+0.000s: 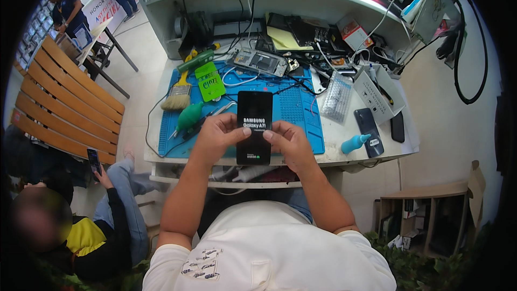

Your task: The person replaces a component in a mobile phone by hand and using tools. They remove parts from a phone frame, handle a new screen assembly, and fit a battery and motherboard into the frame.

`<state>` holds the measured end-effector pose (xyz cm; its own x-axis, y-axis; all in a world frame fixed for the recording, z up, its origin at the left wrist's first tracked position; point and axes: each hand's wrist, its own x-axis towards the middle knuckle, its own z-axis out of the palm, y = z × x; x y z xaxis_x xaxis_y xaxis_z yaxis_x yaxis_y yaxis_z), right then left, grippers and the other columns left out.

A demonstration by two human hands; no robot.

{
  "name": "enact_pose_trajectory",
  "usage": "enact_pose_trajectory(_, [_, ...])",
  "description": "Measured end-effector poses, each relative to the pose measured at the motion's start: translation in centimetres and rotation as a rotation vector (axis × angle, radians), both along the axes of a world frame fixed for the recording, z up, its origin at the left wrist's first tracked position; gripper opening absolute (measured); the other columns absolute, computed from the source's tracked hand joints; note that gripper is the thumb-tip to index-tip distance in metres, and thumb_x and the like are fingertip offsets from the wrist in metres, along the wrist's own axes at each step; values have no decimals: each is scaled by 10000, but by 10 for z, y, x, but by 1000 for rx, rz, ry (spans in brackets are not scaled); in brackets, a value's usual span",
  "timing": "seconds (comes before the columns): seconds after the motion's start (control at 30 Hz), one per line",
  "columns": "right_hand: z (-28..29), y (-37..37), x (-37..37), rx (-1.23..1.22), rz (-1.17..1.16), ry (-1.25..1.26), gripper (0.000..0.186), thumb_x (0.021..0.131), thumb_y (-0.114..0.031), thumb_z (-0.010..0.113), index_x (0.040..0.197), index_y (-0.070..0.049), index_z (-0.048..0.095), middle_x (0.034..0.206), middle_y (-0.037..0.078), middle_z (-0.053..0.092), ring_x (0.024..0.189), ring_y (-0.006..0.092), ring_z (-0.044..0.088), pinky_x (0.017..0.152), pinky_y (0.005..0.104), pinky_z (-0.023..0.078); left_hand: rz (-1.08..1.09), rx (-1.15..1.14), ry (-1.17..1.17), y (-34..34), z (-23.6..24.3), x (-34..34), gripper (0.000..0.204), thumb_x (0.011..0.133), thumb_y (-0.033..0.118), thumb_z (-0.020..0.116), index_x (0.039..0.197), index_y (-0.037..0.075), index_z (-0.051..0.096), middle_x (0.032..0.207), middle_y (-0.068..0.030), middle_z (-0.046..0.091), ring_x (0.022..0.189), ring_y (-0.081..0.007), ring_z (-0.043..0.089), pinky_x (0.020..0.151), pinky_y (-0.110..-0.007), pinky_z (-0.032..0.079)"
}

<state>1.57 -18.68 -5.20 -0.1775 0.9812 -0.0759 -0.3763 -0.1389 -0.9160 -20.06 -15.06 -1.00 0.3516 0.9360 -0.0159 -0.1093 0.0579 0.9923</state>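
Nearest the camera, short of the front edge of the worktop [332, 140]: a white shirt [269, 248]. Just beyond, over the middle of that edge: a black phone [255, 143], screen up, lengthwise toward the back edge, lit with pale lettering. Overlaps the front edge slightly at its near end, as seen from here. Looks like a check of the phone during start-up, judging by the sparse lettering on a dark screen. Calls next, most likely, for a steady hold and a look at the display, then for freeing one thumb to tap or swipe, with the other hand bearing the weight.

Grips the phone's left side in the left hand [215, 137], with the thumb over the screen and the fingers [225, 121] bent round the side, partly hidden. Mirrors that on the right side with the right hand [292, 143]. Leaves, on each side, a gap between thumb and fingers of only about the phone's thickness. Cannot tell the reach of the fingertips underneath.

Spread behind, on a blue mat [296, 105]: a brush [176, 100] and a green air blower [189, 116] toward the worktop's left edge, an opened phone body [264, 62] toward the back edge. Set near the front right corner, off the mat: a light-blue bottle [354, 144], just beside a second phone [369, 129]
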Motion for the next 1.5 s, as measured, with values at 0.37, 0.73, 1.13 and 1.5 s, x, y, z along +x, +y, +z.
enact_pose_trajectory(0.37, [-21,3,27,148,-210,-20,230,945,-139,806,1086,23,724,1002,44,740,863,56,640,751,206,501,40,345,213,61,61,14,226,962,207,781,1087,22,746,819,-22,719,669,-76,627,590,-260,510])
enact_pose_trajectory(0.73, [-50,8,39,188,-226,-17,234,936,-101,807,1112,28,722,1001,64,754,847,72,666,770,218,531,585,894,258,205,284,22,435,869,409,839,1066,22,814,886,-97,789,763,-127,737,713,-259,566])
enact_pose_trajectory(1.13, [-46,7,38,225,-222,-57,230,930,-181,837,890,-17,680,799,-32,645,692,8,502,589,195,373,655,1078,529,185,322,27,243,885,303,776,969,85,844,761,-78,762,652,-157,689,639,-315,561])
enact_pose_trajectory(1.5, [-44,7,37,218,-209,-131,239,942,-204,827,887,-18,687,789,-29,645,693,12,495,588,203,367,378,695,218,179,340,36,218,929,174,781,878,-38,786,710,-65,696,605,-121,613,547,-255,480])
